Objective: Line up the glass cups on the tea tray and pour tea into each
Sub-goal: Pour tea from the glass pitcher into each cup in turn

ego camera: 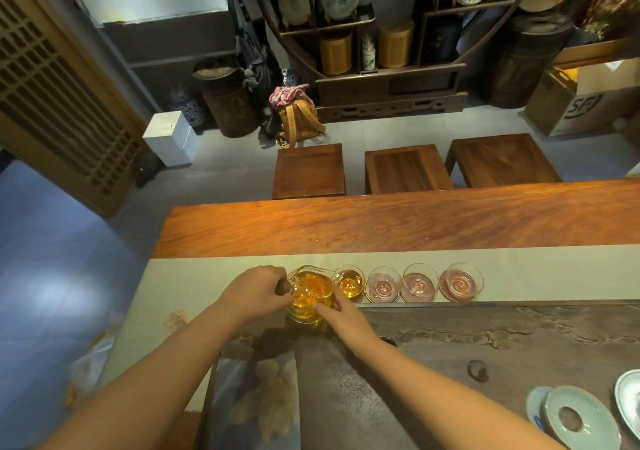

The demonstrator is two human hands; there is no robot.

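Note:
A glass pitcher [310, 292] of amber tea is held over the near edge of the pale table runner [207, 276]. My left hand [258, 288] grips its dark wooden handle. My right hand [341, 314] rests its fingers against the pitcher's side. Its spout points toward the leftmost glass cup [350, 282], which holds amber tea. To the right, three glass cups [382, 285] [419, 282] [460, 281] stand in a row on pinkish coasters and look empty. The dark stone tea tray [485, 345] lies just in front of the row.
Pale celadon saucers and a lid [578, 415] sit at the tray's near right corner. The long wooden table [381, 224] stretches behind the runner. Three wooden stools [405, 169] stand beyond it, then a shelf with plates and jars.

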